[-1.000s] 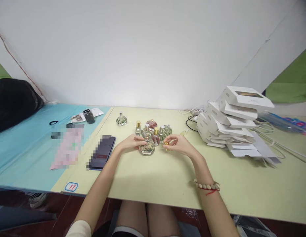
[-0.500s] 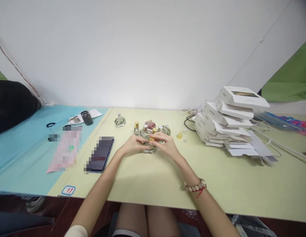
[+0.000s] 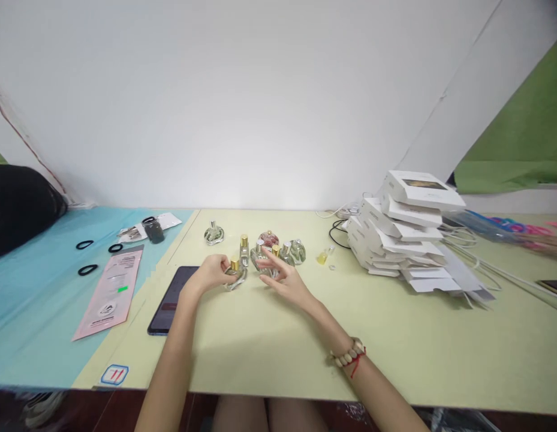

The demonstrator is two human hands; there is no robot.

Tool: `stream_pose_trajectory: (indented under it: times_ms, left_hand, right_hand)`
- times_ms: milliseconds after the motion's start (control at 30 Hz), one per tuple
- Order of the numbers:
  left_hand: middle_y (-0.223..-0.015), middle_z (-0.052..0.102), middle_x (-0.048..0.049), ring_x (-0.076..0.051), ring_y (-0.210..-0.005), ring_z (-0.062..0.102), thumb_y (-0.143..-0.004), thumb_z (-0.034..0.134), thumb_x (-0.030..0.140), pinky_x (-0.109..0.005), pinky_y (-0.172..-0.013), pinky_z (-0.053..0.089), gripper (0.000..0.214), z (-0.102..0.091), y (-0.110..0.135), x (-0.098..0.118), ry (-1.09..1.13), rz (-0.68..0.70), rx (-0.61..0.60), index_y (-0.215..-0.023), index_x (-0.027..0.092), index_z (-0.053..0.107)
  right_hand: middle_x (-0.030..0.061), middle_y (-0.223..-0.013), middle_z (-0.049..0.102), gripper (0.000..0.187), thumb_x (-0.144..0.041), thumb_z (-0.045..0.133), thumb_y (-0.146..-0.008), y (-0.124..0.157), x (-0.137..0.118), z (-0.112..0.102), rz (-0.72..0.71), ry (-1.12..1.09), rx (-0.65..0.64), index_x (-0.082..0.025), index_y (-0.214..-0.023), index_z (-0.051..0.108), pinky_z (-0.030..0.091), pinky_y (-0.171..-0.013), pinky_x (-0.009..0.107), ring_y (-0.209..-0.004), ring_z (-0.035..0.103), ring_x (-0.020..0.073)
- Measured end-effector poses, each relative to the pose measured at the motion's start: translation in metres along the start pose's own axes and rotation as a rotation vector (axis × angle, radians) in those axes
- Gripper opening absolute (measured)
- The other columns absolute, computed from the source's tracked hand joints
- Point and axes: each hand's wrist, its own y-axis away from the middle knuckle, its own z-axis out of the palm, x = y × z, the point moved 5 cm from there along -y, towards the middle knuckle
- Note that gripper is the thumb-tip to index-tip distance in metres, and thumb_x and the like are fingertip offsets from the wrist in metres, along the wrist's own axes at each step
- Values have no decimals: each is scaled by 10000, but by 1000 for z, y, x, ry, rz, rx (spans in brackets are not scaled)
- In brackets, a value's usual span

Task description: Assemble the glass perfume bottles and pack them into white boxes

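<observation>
My left hand [image 3: 209,275] is closed round a small glass perfume bottle [image 3: 235,282] with a gold cap, low over the yellow tabletop. Just behind it stands a slim bottle with a gold cap [image 3: 244,252]. My right hand [image 3: 285,285] has its fingers apart in front of a cluster of bottles and partly hides them. In that cluster are a reddish bottle [image 3: 269,240], a greenish round bottle [image 3: 298,252] and a silver-capped bottle [image 3: 286,253]. Whether the right fingertips touch any glass is unclear.
One round bottle [image 3: 214,234] stands apart at the back left. A small yellow vial [image 3: 322,257] lies right of the cluster. White boxes [image 3: 399,234] are piled at the right. A phone [image 3: 170,306], a pink packet [image 3: 111,288] and black hair ties [image 3: 88,270] are on the left.
My hands were together at a gold-capped bottle in front of the cluster. My left hand has moved left with a bottle, and the right fingers have spread apart. The view has shifted slightly.
</observation>
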Motion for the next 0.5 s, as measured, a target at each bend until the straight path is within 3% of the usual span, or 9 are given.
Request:
stream_pose_trajectory:
  times_ms: [100, 167, 333, 400, 467, 500]
  left_hand:
    - [-535, 448, 37, -91, -512, 398, -588, 651, 365, -220, -484, 256, 285, -14, -7, -20, -165, -131, 260, -594, 167, 447]
    - [-595, 500, 11, -116, -566, 458, -631, 631, 400, -230, -519, 293, 280, -12, -13, -24, -181, -168, 385, -641, 166, 479]
    - [-806, 604, -53, -159, -720, 559, -743, 547, 451, -263, -665, 400, 316, 1, -28, -18, 19, -106, 406, -872, 166, 586]
    - [-953, 596, -84, -187, -853, 563, -808, 467, 430, -289, -743, 411, 335, -12, -32, -20, -3, -116, 555, -1001, 175, 566]
    - [-1154, 515, -134, -227, -1081, 479, -816, 474, 355, -320, -850, 387, 428, -31, -38, -27, -78, -171, 753, -1192, 154, 440]
    - [-1245, 448, -165, -246, -1178, 401, -782, 529, 318, -334, -905, 358, 540, -37, -45, -32, -119, -203, 757, -1257, 123, 361]
  right_hand:
    - [88, -1039, 619, 613, -345, 577, -765, -4, 3, -5, 16, -45, 79, -230, -1333, 377, 529, -528, 217, -919, 601, 179]
    - [90, -973, 629, 577, -353, 586, -754, -6, 7, -8, 34, -49, 119, -210, -1291, 430, 517, -492, 207, -868, 610, 177]
    - [75, -889, 625, 493, -381, 580, -754, -5, 14, -12, 76, -19, 156, -191, -1203, 506, 485, -451, 194, -751, 596, 150]
    - [65, -851, 613, 457, -393, 554, -771, -5, 15, -15, 94, -22, 174, -190, -1179, 520, 471, -435, 193, -721, 585, 145]
    - [57, -812, 601, 440, -399, 546, -775, -5, 16, -18, 96, -26, 204, -189, -1161, 528, 455, -418, 196, -684, 578, 143]
    - [54, -796, 598, 436, -400, 546, -775, -5, 16, -20, 91, -27, 219, -188, -1156, 529, 446, -412, 198, -660, 576, 141]
